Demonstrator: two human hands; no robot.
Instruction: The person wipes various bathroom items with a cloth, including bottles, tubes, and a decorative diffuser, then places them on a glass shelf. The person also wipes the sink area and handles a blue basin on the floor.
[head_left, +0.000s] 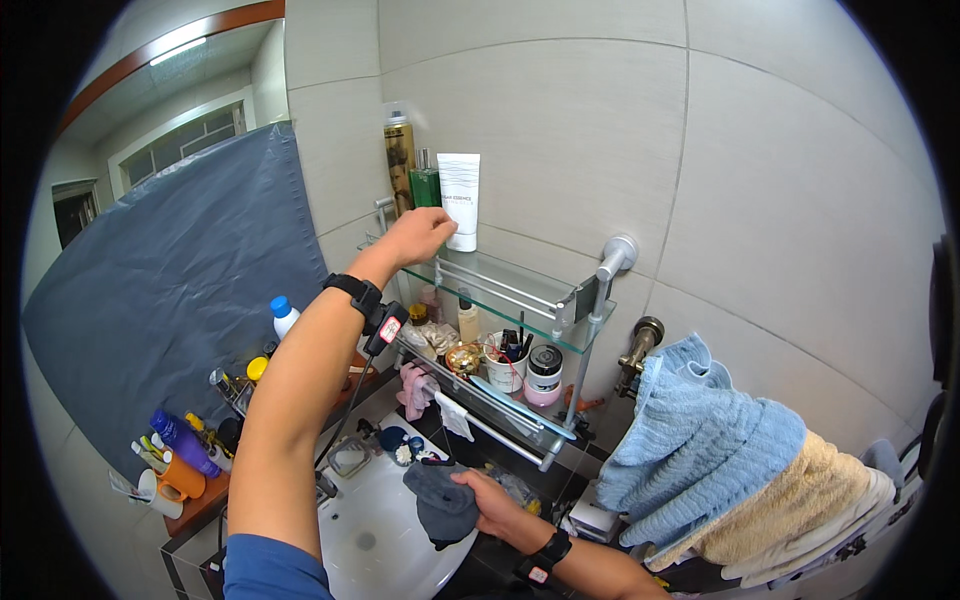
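Note:
My left hand (424, 236) is raised at the top glass shelf (510, 289), at the lower front of a white squeeze tube (461, 199) that stands upright there; whether the fingers touch it or hold anything is unclear. Behind the hand stand a green glass bottle (425, 184) and a tall gold spray can (399, 150). Lower down, my right hand (487, 502) grips a dark grey cloth (442, 502), which hangs over the rim of a white washbasin (360, 574).
The lower shelf holds a white cup of brushes (504, 371) and stacked jars (544, 382). Blue and yellow towels (705, 442) hang at right. A wooden ledge (202, 502) at left carries an orange mug (180, 474) and bottles. Grey plastic sheeting (180, 300) covers part of the mirror.

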